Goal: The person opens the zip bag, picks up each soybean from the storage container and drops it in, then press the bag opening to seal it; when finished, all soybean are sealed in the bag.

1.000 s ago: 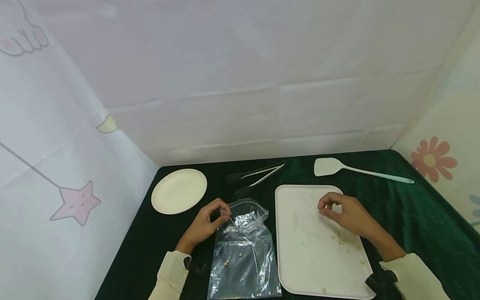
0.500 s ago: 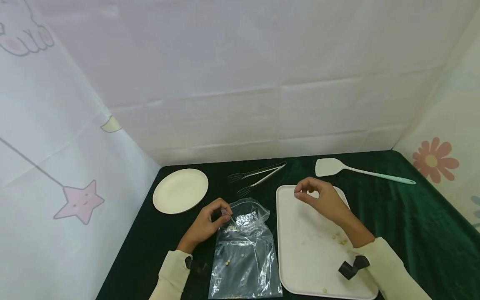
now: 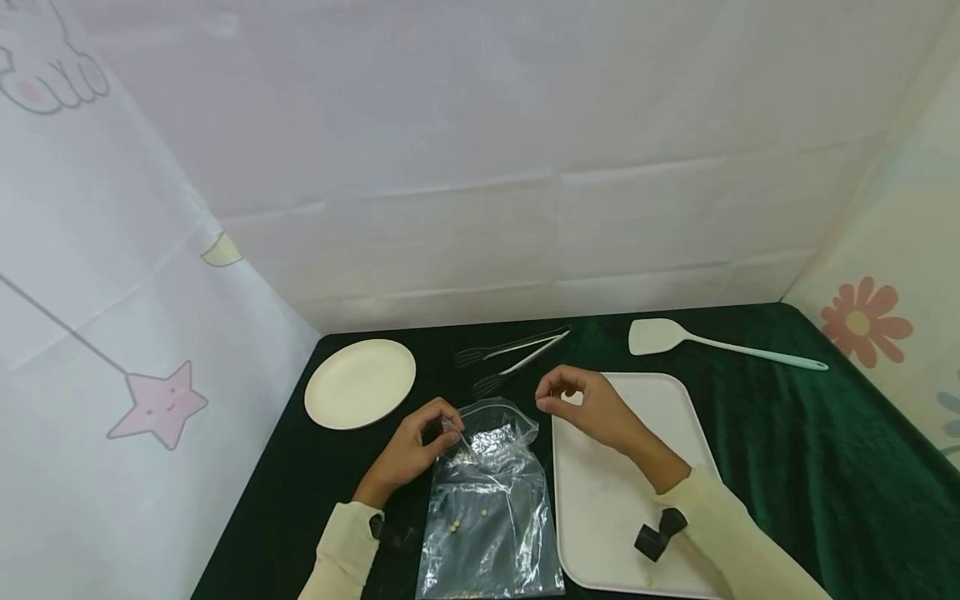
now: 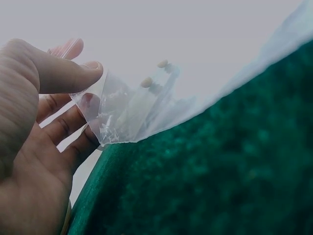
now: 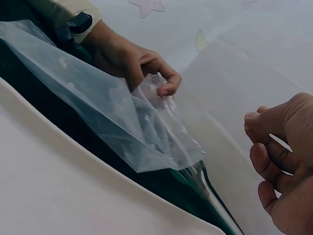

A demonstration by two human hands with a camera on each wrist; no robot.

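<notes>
A clear zip bag [image 3: 491, 554] lies on the dark green cloth with several small pale beans [image 3: 455, 527] inside. My left hand [image 3: 408, 457] pinches the left side of its mouth between thumb and fingers, lifting the edge, as the left wrist view shows the bag [image 4: 127, 112] drawn up. To the right of the bag's mouth, my right hand [image 3: 588, 408] is raised over the tray's far left corner. Its thumb and index fingertips [image 5: 253, 117] meet in a pinch, nearly hiding a small pale bean. The other fingers curl loosely.
The white tray [image 3: 600, 508] lies right of the bag, partly covered by my right forearm. Metal tongs [image 3: 517, 358] lie behind the bag. A white plate [image 3: 360, 383] is at back left, a white spatula [image 3: 656, 336] at back right. Curtains enclose the table.
My right hand has moved left across the tray towards the bag's mouth, its fingertips still pinched. My left hand keeps its hold on the bag. The forearm now covers most beans on the tray.
</notes>
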